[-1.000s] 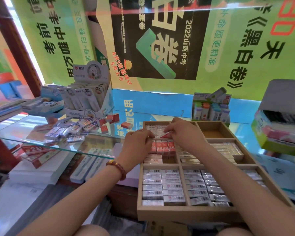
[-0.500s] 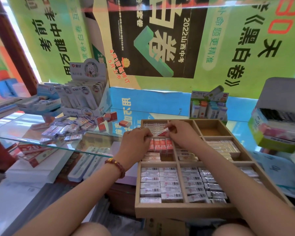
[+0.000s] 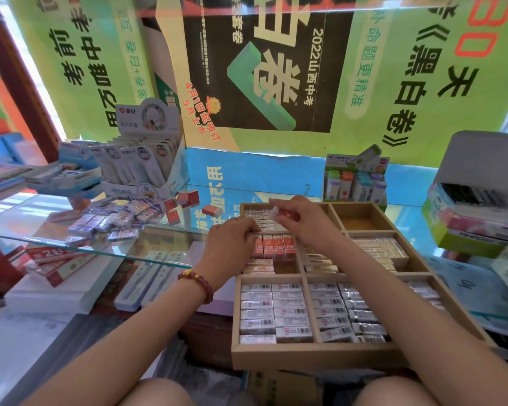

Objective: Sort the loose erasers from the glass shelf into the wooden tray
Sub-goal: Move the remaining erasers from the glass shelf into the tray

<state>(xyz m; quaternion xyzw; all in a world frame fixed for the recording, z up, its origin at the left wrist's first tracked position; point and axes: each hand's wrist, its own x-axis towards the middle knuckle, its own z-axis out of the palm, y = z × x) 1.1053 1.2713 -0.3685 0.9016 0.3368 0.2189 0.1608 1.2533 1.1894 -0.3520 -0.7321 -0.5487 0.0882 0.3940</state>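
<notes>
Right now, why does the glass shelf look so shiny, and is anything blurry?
Head view: the backlit posters glare off the glass shelf, which mirrors their print; the wide lens splays the wooden tray; the eraser pinched in the right hand looks smeared.

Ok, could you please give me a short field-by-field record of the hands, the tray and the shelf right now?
wooden tray: most compartments hold erasers; rear right compartment empty
glass shelf: loose erasers piled left of the tray
left hand: over the tray's rear left, fingers curled; whether it holds anything is hidden
right hand: pinches a red-and-white eraser above the tray's rear
red 2B erasers: upright row in the tray, beside the left hand
</notes>
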